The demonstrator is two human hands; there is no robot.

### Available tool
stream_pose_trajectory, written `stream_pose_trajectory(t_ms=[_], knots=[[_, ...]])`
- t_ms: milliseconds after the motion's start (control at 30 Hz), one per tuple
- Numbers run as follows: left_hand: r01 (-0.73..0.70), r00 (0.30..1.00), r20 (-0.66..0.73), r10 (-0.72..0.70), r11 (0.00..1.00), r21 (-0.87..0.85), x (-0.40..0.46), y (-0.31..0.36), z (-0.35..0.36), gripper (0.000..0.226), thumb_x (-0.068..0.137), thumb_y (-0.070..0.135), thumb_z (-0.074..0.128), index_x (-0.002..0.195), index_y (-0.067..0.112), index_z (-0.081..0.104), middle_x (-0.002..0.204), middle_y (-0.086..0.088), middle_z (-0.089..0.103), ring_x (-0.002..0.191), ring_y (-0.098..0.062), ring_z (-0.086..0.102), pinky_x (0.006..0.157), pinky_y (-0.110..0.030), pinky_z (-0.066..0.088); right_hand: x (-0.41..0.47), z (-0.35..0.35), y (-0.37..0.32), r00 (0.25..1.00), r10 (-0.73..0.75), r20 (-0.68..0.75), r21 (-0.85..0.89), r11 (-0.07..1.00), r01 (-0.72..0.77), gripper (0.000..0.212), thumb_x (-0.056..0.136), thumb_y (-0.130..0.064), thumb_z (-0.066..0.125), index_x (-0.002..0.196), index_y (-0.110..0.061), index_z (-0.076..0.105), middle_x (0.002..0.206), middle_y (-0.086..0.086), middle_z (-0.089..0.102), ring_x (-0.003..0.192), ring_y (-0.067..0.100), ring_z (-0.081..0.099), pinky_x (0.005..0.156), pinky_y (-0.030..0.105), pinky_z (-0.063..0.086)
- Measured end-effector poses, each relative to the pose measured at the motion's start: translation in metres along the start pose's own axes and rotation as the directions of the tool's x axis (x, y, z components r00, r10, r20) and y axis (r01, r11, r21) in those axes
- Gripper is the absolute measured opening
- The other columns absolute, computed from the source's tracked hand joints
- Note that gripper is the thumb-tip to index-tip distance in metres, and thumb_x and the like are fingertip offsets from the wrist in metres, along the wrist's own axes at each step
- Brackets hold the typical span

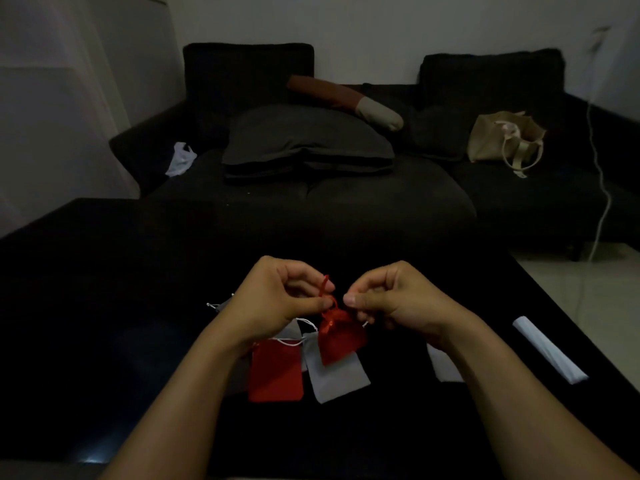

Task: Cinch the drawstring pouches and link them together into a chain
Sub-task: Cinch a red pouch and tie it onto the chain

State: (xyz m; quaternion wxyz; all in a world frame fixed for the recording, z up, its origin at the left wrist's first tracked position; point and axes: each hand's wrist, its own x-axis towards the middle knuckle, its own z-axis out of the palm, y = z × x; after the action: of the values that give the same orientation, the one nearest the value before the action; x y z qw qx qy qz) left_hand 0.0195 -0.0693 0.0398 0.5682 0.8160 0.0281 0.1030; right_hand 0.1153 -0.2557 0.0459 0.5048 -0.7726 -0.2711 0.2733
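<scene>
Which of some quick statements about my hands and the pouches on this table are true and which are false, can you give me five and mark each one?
1. Both hands, left hand and right hand, pinch at the top of the raised red pouch. True.
2. The raised red pouch lies flat on the black table. False: it hangs from the hands, gathered at its neck.
3. A flat red pouch and a grey pouch lie side by side on the table. True.
4. The white roll lies left of the left hand. False: it lies on the right, beyond the right forearm.
5. The beige tote bag stands on the table. False: it sits on the dark sofa.
</scene>
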Motion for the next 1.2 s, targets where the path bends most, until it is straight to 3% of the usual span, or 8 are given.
stream_pose_trajectory(t_ms=[100,167,367,467,600,833,1033,1200], knots=[[-0.002,1.000,0.016,0.002,0.999,-0.046,-0.002,0.002,-0.003,0.020,0.076,-0.003,0.075,0.092,0.009,0.074,0.081,-0.008,0.076,0.080,-0.017,0.074,0.071,-0.022,0.058,-0.001,0.003,-0.003,0.999,-0.042,0.031,0.026,0.999,0.041,0.017,0.092,-0.020,0.066,0.106,-0.017,0.075,0.096,0.001,0.076,0.075,0.002,0.069,0.056,0.010,0.047],[-0.025,1.000,0.009,0.025,0.999,-0.028,-0.002,0.003,-0.002,0.020,0.078,-0.006,0.073,0.093,0.008,0.073,0.083,-0.008,0.076,0.082,-0.018,0.074,0.072,-0.024,0.059,-0.001,0.005,-0.004,0.995,-0.043,0.089,0.027,0.999,0.041,0.019,0.094,-0.018,0.063,0.108,-0.015,0.074,0.100,0.002,0.076,0.078,0.001,0.069,0.058,0.009,0.047],[-0.175,0.966,-0.166,0.199,0.974,0.146,0.002,-0.003,0.010,0.018,0.074,-0.005,0.079,0.085,0.010,0.076,0.076,-0.002,0.076,0.074,-0.013,0.074,0.070,-0.027,0.060,0.008,0.013,0.004,0.993,-0.037,0.111,0.252,0.968,0.008,0.016,0.094,-0.009,0.062,0.102,-0.008,0.075,0.085,0.010,0.073,0.071,0.011,0.064,0.065,0.022,0.048],[-0.281,0.914,-0.212,0.345,0.918,0.281,0.002,-0.001,0.018,0.018,0.074,0.000,0.080,0.086,0.013,0.076,0.079,0.008,0.074,0.075,-0.001,0.071,0.071,-0.017,0.057,0.010,0.016,0.005,0.989,-0.001,0.145,0.356,0.933,-0.051,0.013,0.093,-0.013,0.063,0.092,-0.010,0.075,0.073,0.005,0.064,0.061,0.009,0.054,0.060,0.022,0.039],[-0.337,0.845,-0.280,0.454,0.861,0.381,0.004,0.001,0.023,0.021,0.074,0.000,0.080,0.088,0.015,0.076,0.080,0.011,0.072,0.076,0.000,0.070,0.069,-0.013,0.055,0.009,0.014,0.004,0.990,0.046,0.135,0.389,0.916,-0.096,0.013,0.090,-0.021,0.067,0.087,-0.011,0.074,0.070,0.002,0.061,0.061,0.007,0.052,0.057,0.019,0.038],[-0.217,0.908,-0.325,0.263,0.961,0.171,0.003,0.005,0.022,0.019,0.076,0.001,0.079,0.085,0.016,0.076,0.077,0.006,0.074,0.075,-0.002,0.071,0.069,-0.018,0.057,0.006,0.015,0.000,0.997,0.055,0.049,0.360,0.930,-0.069,0.014,0.082,-0.013,0.074,0.070,-0.020,0.076,0.075,-0.001,0.071,0.063,0.006,0.059,0.053,0.018,0.038],[-0.167,0.938,-0.300,0.176,0.984,0.056,0.007,0.002,0.017,0.018,0.070,-0.002,0.082,0.081,0.012,0.078,0.073,0.001,0.076,0.071,-0.008,0.073,0.064,-0.015,0.054,0.007,0.012,-0.001,0.994,0.018,-0.105,0.340,0.940,0.019,0.011,0.086,-0.010,0.069,0.077,-0.015,0.073,0.081,0.008,0.073,0.063,0.011,0.063,0.053,0.021,0.042],[-0.080,0.959,-0.283,0.030,0.983,-0.168,0.008,0.002,0.017,0.018,0.072,-0.005,0.077,0.083,0.008,0.077,0.076,-0.008,0.077,0.074,-0.014,0.074,0.067,-0.017,0.055,0.012,0.008,0.000,0.989,-0.063,-0.131,0.513,0.850,0.122,0.019,0.090,-0.001,0.058,0.077,-0.010,0.069,0.084,0.016,0.070,0.076,0.024,0.065,0.069,0.028,0.051]])
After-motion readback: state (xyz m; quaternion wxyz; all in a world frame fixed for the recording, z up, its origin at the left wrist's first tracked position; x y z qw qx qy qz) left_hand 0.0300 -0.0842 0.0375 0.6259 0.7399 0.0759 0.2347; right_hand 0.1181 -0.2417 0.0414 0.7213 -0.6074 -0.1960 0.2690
